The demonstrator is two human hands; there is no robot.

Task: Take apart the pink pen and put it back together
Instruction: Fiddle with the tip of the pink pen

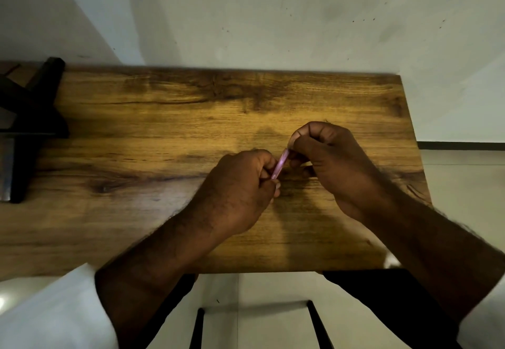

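The pink pen [280,164] is held between both hands a little above the wooden table [153,135], tilted from lower left to upper right. My left hand [240,193] is closed around its lower end. My right hand [328,163] pinches its upper end with thumb and fingertips. Only a short pink stretch shows between the hands; both ends are hidden in the fingers, so I cannot tell whether the pen is in one piece.
A dark wooden object [30,130] stands at the table's left edge. A pale wall rises behind the table. The table's right edge [412,135] lies close to my right hand. Black metal frame bars [314,324] show below the front edge.
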